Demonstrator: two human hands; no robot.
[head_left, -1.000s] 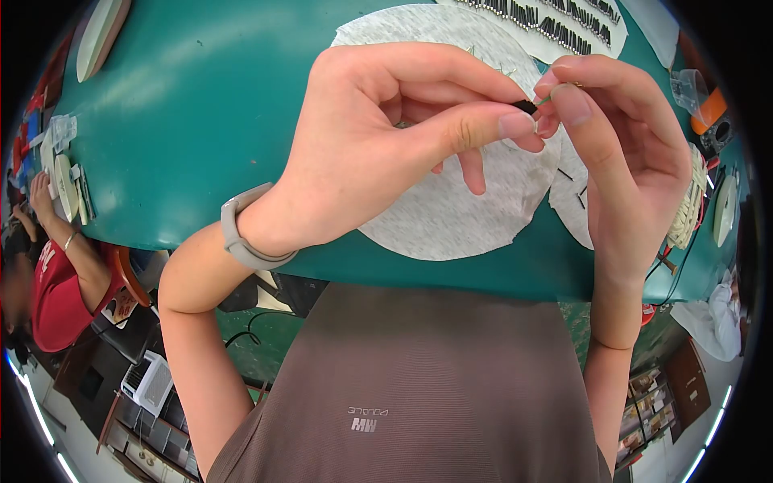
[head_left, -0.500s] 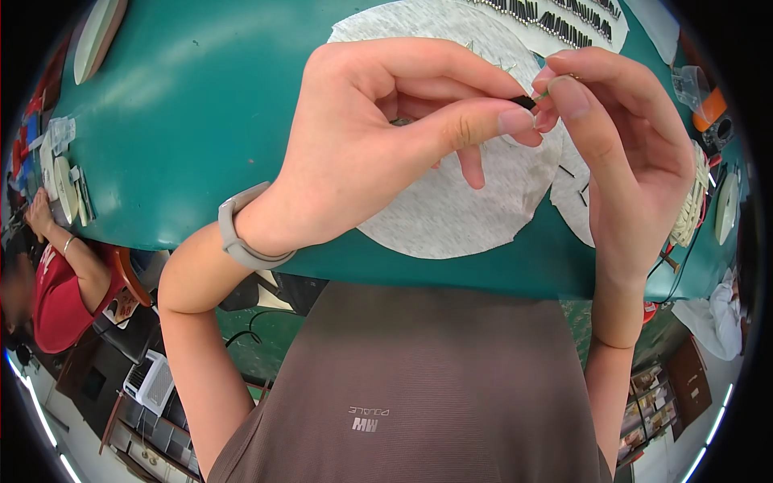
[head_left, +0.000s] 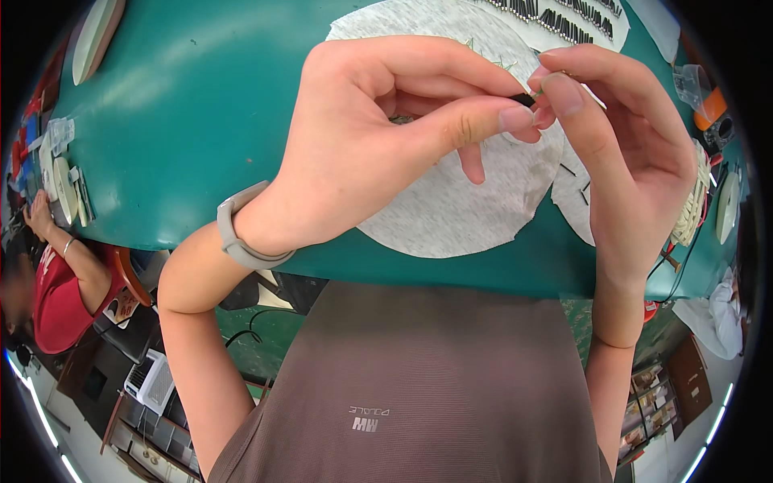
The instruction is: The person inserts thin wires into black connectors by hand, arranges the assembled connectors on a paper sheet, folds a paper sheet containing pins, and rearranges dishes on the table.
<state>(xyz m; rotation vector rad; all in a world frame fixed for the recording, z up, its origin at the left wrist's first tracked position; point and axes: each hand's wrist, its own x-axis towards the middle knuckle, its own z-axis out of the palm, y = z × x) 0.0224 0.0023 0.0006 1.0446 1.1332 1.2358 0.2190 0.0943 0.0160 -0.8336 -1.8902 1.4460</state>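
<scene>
My left hand [head_left: 386, 137] pinches a small black sleeve-like piece [head_left: 525, 100] between thumb and forefinger. Facing it, my right hand [head_left: 624, 145] has its thumb and forefinger closed on a tiny greenish part [head_left: 539, 92], mostly covered by the fingertips. The black piece and the greenish part meet end to end in the gap between the hands. Under both hands lies a round grey cloth [head_left: 451, 217], with several thin greenish pieces [head_left: 503, 64] on its far side.
Rows of small black pieces with metal ends [head_left: 564, 28] lie on another cloth at the far right. Loose black pieces [head_left: 568, 170] rest near my right wrist. Wound cord [head_left: 689, 205] and an orange object [head_left: 710, 109] sit further right. Another person [head_left: 76, 282] sits at left.
My right fingertips have shifted slightly left toward the black piece, and less of the greenish part shows. My left hand is nearly still.
</scene>
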